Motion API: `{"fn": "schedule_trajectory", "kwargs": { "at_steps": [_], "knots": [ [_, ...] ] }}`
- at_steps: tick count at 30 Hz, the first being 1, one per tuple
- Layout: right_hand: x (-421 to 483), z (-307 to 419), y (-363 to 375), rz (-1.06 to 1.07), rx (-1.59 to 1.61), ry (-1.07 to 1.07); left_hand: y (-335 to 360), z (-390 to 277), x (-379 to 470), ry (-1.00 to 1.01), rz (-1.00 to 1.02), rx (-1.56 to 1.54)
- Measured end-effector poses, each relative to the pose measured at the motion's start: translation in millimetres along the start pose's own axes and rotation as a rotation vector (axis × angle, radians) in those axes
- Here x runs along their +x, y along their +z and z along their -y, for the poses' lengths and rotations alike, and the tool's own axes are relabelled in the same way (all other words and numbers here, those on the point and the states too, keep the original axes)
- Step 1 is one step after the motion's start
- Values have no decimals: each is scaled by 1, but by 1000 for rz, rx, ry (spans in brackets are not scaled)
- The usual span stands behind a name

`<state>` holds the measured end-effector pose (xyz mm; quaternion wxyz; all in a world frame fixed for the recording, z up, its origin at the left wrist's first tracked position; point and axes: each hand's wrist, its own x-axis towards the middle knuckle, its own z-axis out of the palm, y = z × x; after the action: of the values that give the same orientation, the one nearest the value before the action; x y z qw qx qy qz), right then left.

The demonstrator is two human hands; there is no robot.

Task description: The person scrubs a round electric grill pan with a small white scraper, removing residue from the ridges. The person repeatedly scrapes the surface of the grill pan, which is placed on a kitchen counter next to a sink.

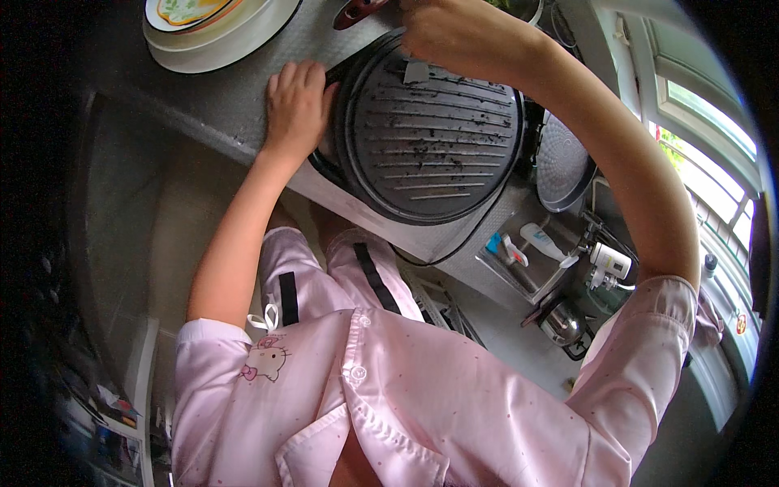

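A round black electric grill with raised ridges stands on the metal counter. Dark charred crumbs are scattered over its plate. My left hand grips the grill's left side, thumb against the edge; the part under the palm is hidden. Over the far end of the plate, my right hand has its fingers curled around a tool, mostly hidden. A flat grey scraper blade sticks out below that hand and lies against the ridges.
Stacked plates stand at the far left of the counter. A reddish-brown handle lies beyond the grill. To the right are a dimpled grey pan, a sink with a white bottle, and a black cord hanging over the edge.
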<state>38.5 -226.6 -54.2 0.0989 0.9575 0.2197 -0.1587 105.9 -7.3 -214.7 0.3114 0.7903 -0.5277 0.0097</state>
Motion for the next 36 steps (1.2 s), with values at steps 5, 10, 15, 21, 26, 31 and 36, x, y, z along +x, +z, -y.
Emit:
{"fn": "schedule_trajectory", "kwargs": {
  "at_steps": [5,10,15,21,26,31,36],
  "knots": [
    [-19,35,-8,197,221,139,-3,-5,0,-70,91,-48],
    [-35,3,-32,49,82,191,-3,-3,-2,-76,111,-49],
    [-14,24,-16,-32,-85,160,-5,-6,0,-72,124,-22],
    [-7,25,-7,-121,-137,103,-4,-4,-1,-49,83,-36],
    [-4,24,-14,-78,-107,110,0,-3,0,-22,17,-17],
    [-3,24,-23,24,-251,19,-1,-1,1,-25,26,-16],
    [6,8,-27,123,-231,-108,-3,-2,1,-45,68,-73]
  ]
}}
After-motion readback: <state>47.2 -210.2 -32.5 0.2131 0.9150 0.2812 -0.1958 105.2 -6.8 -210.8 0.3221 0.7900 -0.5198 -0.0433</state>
